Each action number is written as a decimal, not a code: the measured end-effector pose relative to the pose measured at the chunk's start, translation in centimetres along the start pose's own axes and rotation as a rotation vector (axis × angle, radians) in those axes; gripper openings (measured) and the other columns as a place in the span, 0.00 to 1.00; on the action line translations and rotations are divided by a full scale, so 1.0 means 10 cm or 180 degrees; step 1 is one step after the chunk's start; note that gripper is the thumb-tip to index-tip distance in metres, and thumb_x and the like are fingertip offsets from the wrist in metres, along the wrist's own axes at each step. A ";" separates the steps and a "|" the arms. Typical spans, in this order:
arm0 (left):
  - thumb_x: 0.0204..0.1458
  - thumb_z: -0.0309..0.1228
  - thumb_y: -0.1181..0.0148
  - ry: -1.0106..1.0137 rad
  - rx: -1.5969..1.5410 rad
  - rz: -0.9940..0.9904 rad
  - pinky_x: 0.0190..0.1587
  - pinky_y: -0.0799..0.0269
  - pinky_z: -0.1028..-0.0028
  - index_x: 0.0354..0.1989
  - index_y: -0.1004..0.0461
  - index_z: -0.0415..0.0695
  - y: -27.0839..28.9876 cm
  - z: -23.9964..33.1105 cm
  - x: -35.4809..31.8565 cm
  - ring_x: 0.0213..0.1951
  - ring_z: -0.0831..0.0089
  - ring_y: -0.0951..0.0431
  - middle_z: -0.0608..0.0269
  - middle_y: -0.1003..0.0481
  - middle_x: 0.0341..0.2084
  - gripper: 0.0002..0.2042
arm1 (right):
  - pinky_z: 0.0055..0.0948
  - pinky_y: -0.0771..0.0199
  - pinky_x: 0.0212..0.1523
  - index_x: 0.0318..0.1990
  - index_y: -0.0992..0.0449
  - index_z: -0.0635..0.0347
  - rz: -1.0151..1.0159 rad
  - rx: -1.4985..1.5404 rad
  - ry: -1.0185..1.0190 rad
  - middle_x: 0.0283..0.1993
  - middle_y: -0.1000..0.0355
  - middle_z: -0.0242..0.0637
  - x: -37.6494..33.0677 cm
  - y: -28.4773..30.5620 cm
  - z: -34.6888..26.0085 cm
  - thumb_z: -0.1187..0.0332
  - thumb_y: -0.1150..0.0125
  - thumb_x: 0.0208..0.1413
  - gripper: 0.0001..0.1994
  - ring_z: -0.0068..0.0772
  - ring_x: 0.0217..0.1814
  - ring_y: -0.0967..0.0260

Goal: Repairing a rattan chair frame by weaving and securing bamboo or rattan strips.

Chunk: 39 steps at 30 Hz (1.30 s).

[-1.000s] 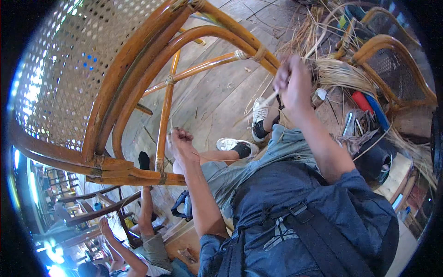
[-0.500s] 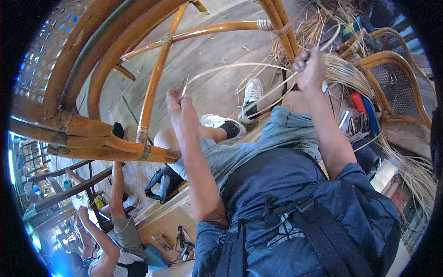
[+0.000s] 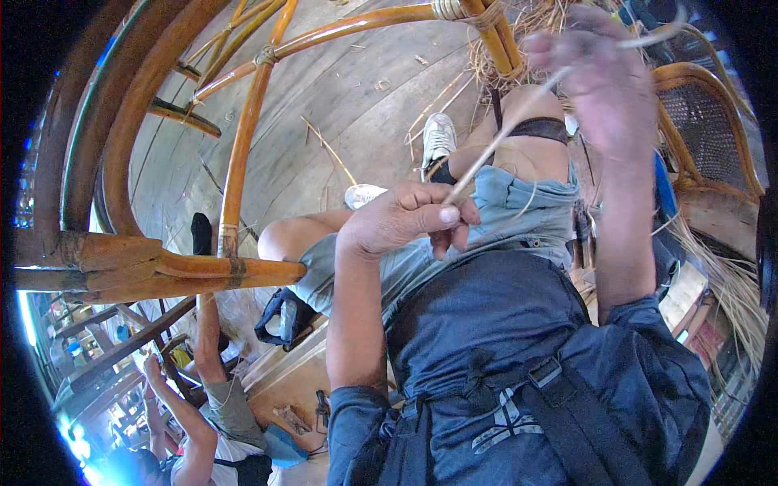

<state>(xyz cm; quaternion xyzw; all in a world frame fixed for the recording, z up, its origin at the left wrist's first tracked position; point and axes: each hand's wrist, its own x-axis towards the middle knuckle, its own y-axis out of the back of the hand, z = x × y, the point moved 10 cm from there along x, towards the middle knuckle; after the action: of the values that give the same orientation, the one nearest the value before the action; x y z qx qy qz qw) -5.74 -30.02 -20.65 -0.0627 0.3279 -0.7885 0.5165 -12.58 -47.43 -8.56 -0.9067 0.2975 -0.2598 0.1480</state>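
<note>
Pale cane, in one thin strip [image 3: 509, 134], slants across the centre of the frame toward the upper right, where its far end curves near the rim. The left hand [image 3: 409, 217], at the centre, has its grip pinched on the strip's lower end between thumb and fingers. The right hand [image 3: 596, 85], at the upper right, is raised and blurred; the strip crosses at its fingers, but I cannot tell whether its grip is closed on it. A glossy brown rattan frame [image 3: 243, 162] fills the upper left, its poles bound with cane wraps [image 3: 266, 55] where they cross. Its thick lower rail [image 3: 203, 274] ends at the person's bent left leg, at left of centre. Beneath the hands are blue-grey shorts [image 3: 502, 194] and a white shoe [image 3: 439, 136] on the grey plank floor [image 3: 324, 97]. At the right edge stands a rattan chair [image 3: 705, 113] with a woven panel, and loose pale strands [image 3: 725, 279] trail below it. In the lower left, a co-worker [image 3: 194, 433] has raised arms near dark wooden bars [image 3: 130, 348].
</note>
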 end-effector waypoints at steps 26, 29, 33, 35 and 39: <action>0.51 0.40 0.48 0.0746 -0.1370 0.2201 0.20 0.47 0.81 0.30 0.33 0.46 0.87 -1.10 0.00 0.20 0.81 0.40 0.73 0.37 0.19 0.10 | 0.42 0.34 0.42 0.40 0.31 0.64 0.2044 -0.4911 -0.3397 0.37 0.31 0.52 -3.48 2.12 0.49 0.67 0.42 0.44 0.15 0.53 0.42 0.33; 0.51 0.41 0.48 0.0592 -0.1146 0.2103 0.21 0.46 0.81 0.31 0.33 0.46 0.65 -0.94 0.23 0.21 0.81 0.40 0.73 0.37 0.20 0.11 | 0.43 0.36 0.46 0.47 0.37 0.61 0.2101 -0.5613 -0.2887 0.46 0.35 0.52 -3.48 1.84 0.52 0.69 0.40 0.43 0.21 0.53 0.47 0.36; 0.50 0.38 0.48 0.0769 -0.1434 0.1975 0.23 0.44 0.78 0.32 0.32 0.46 0.48 -1.13 0.55 0.22 0.79 0.38 0.72 0.35 0.21 0.09 | 0.41 0.39 0.50 0.52 0.40 0.60 0.2141 -0.4966 -0.3339 0.51 0.40 0.53 -3.65 1.95 0.63 0.69 0.42 0.43 0.25 0.53 0.53 0.41; 0.51 0.37 0.49 0.1090 -0.1601 0.2056 0.25 0.42 0.80 0.32 0.32 0.46 0.52 -1.36 0.53 0.22 0.79 0.37 0.72 0.36 0.20 0.08 | 0.41 0.39 0.49 0.51 0.41 0.63 0.1692 -0.5102 -0.2897 0.48 0.40 0.54 -3.58 1.93 0.60 0.72 0.46 0.43 0.24 0.54 0.50 0.41; 0.52 0.35 0.49 0.0578 -0.1105 0.2411 0.25 0.40 0.76 0.29 0.34 0.48 0.55 -1.04 0.52 0.24 0.78 0.34 0.72 0.34 0.19 0.06 | 0.34 0.35 0.39 0.46 0.36 0.64 0.2194 -0.4555 -0.2610 0.37 0.34 0.47 -3.34 1.88 0.34 0.72 0.44 0.42 0.20 0.43 0.39 0.35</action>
<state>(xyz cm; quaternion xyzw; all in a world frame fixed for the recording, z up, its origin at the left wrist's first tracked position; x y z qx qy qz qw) -8.45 -31.19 -33.18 0.0458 0.4999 -0.4785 0.7204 -42.31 -41.09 -32.07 -0.6639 0.5680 0.3915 -0.2885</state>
